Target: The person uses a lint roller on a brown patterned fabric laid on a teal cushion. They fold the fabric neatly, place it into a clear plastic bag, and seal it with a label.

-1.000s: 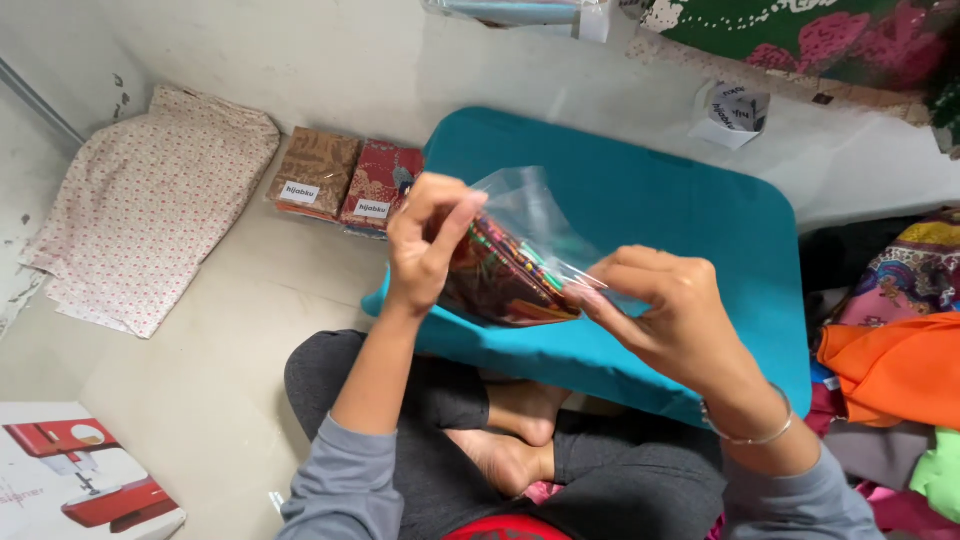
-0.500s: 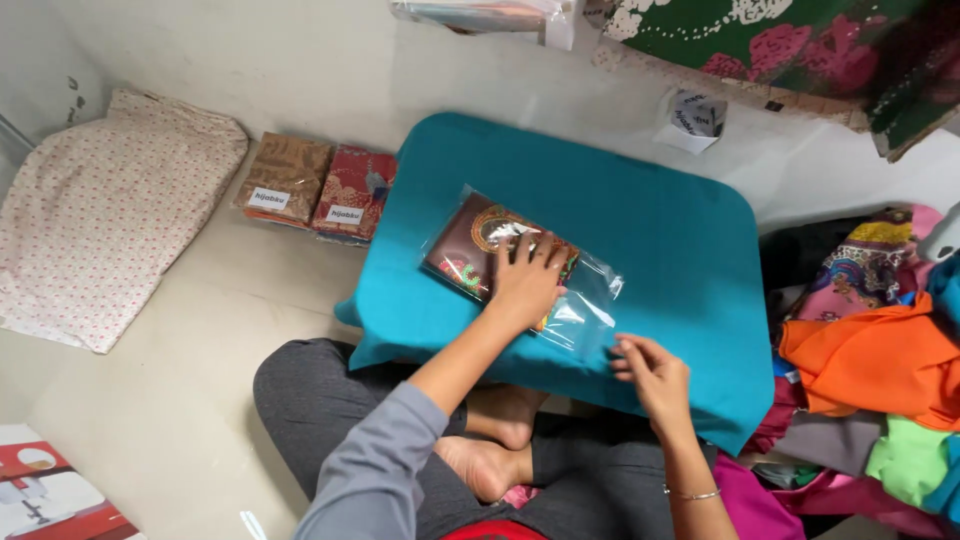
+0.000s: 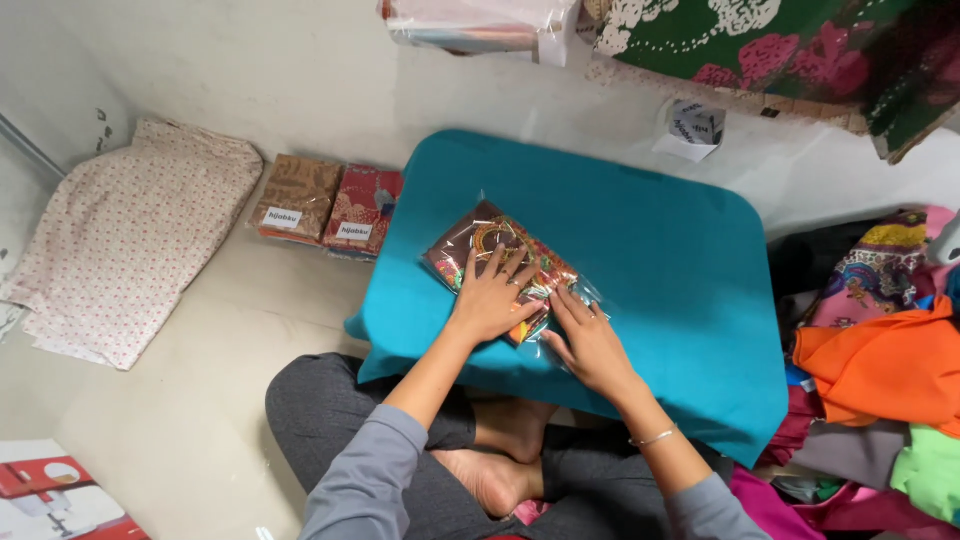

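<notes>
Looking down, head view: we sit cross-legged on the floor behind a low teal bench.
Packet: a folded patterned cloth in a clear plastic bag lies flat on the bench's near left part.
Our left hand: palm down on the bag, fingers spread wide and flat, pressing, gripping nothing.
Our right hand: fingers stretched out flat on the bag's near right edge, touching the plastic, closed on nothing.
Left of the bench: two packed cloths side by side on the floor, a pale dotted fabric beyond them.
Right: a heap of orange and coloured cloth.
</notes>
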